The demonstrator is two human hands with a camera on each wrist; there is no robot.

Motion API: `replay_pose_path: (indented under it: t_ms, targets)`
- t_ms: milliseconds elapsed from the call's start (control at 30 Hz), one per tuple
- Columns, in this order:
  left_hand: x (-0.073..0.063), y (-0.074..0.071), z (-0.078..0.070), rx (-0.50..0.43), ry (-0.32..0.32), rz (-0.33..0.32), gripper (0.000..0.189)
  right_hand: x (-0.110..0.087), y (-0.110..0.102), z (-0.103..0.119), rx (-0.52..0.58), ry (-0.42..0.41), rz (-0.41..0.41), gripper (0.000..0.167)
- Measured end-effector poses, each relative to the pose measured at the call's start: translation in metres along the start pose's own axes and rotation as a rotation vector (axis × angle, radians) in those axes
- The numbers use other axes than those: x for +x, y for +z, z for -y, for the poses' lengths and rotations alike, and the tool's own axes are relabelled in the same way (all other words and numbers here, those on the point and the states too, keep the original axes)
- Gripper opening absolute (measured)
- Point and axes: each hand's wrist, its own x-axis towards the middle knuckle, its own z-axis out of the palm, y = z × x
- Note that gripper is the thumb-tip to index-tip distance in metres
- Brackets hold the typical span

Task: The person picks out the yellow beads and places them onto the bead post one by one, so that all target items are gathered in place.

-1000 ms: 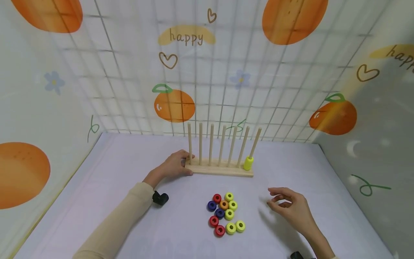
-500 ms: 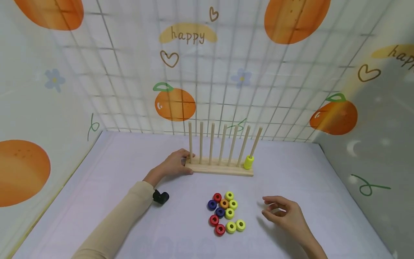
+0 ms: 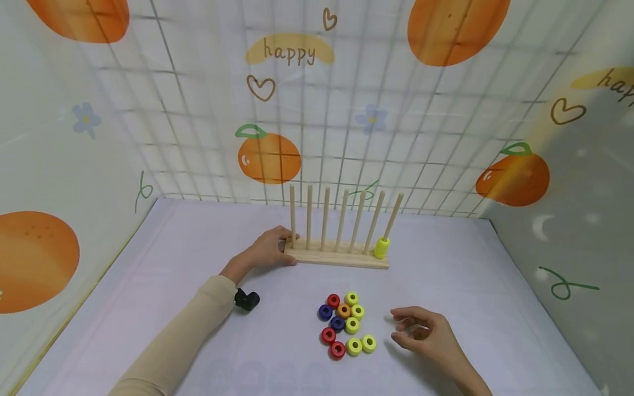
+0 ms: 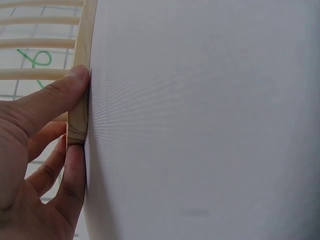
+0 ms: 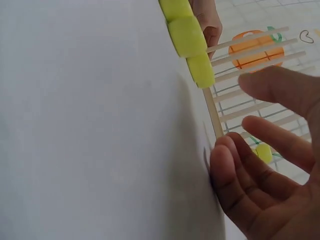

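My left hand (image 3: 266, 248) grips the left end of a wooden peg rack (image 3: 337, 257), thumb on the front edge and fingers round the end; the left wrist view shows this wooden base (image 4: 79, 117) between thumb and fingers. Several upright pegs rise from it. Yellow beads (image 3: 381, 248) sit at the bottom of the rightmost peg. Over the table at right, my right hand (image 3: 428, 335) hangs with thumb and fingers apart and nothing between them. To its left lie loose beads: yellow (image 3: 369, 344), red (image 3: 328, 335), dark blue (image 3: 325, 312) and one orange (image 3: 344, 311).
A black strap piece (image 3: 246, 300) shows at the left sleeve cuff. The white table (image 3: 198, 231) runs back to a printed curtain (image 3: 198, 137), with curtain sides at left and right. In the right wrist view, yellow beads (image 5: 187, 36) stand near the fingers.
My right hand has moved left and slightly toward me, closer to the loose beads. My left hand keeps its grip on the rack, and the beads have not moved.
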Motion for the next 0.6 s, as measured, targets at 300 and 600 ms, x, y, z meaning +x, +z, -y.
replay_pose_path:
  t_ms: [300, 600]
  targets:
    - [-0.001, 0.000, 0.001, -0.014, 0.000, -0.002, 0.065, -0.004, 0.013, 0.002, -0.059, -0.067, 0.079, 0.040]
    - [-0.002, 0.000, 0.001, -0.017, -0.013, -0.013, 0.066, -0.003, 0.029, 0.011, -0.109, 0.007, 0.147, 0.042]
